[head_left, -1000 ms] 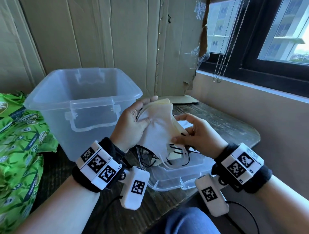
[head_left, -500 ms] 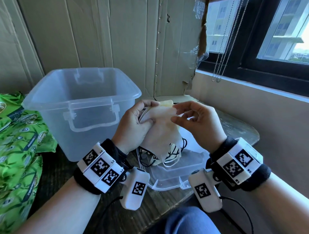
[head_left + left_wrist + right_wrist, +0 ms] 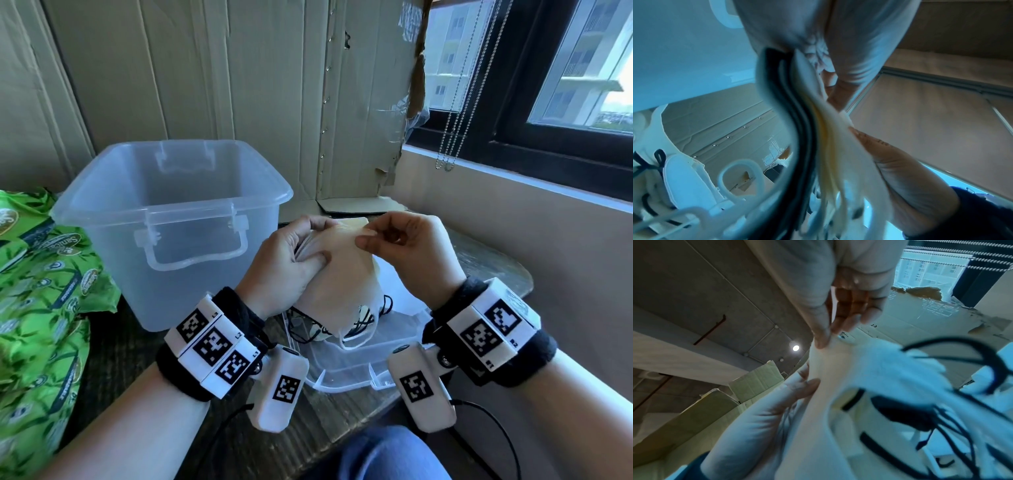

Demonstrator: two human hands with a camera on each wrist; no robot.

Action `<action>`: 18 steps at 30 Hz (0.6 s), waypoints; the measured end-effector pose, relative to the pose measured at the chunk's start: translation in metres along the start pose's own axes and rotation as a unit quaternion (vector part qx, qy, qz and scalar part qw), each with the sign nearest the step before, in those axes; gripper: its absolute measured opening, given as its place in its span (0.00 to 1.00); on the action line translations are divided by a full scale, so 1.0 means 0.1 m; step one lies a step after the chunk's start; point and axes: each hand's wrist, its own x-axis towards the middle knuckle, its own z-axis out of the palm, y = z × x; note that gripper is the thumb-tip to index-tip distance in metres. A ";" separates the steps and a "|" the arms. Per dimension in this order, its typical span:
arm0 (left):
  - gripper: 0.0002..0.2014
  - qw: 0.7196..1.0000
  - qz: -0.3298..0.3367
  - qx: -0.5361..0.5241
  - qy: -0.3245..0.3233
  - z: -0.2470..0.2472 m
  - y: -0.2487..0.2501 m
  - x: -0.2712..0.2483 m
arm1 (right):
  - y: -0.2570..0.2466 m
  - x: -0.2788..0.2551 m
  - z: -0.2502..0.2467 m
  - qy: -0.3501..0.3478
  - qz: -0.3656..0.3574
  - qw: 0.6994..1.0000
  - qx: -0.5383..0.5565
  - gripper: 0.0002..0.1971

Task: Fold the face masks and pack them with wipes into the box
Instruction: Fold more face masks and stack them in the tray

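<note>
Several face masks [image 3: 337,284] are bunched together in a stack held upright above the table [image 3: 342,421], between the two hands. From the head view the outermost mask is off-white to cream, soft and slightly creased, with white and black ear loops dangling from its lower end over a clear plastic lid [image 3: 370,363] that lies flat on the table. The left hand [image 3: 284,270] is wrapped around the stack's left side, thumb pressed across the front. The right hand [image 3: 407,253] pinches the top edge of the front mask between thumb and forefinger. Left of the hands stands the clear plastic box [image 3: 171,219], open, with a handle on its near wall; green wipes packs [image 3: 37,291] lie at the far left.

From the left wrist the stack [image 3: 818,129] is seen edge-on: thin layers, black at one side, then white and pale yellow, fanning slightly. Loops hang blurred below, so their number cannot be told. The right hand [image 3: 906,178] touches the pale side.

From the right wrist the thumb and fingertips [image 3: 838,326] nip a cream corner of the mask [image 3: 838,386], the left hand [image 3: 764,423] grips below, and black loops [image 3: 972,386] trail to the right.
</note>
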 end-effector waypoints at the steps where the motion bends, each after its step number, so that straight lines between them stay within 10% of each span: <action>1: 0.14 1.000 0.000 0.002 -0.006 0.00 0.00 0.00 | 0.00 0.00 0.00 0.003 -0.011 1.000 -0.023 0.13; 14: 0.23 0.999 0.020 -0.028 -0.003 0.01 0.01 0.00 | 0.04 -0.06 0.04 -0.146 0.094 0.969 0.175 0.25; 18: 0.20 0.990 -0.010 -0.109 0.092 0.04 0.00 0.03 | 0.08 -0.06 0.05 -0.086 0.058 0.985 0.136 0.10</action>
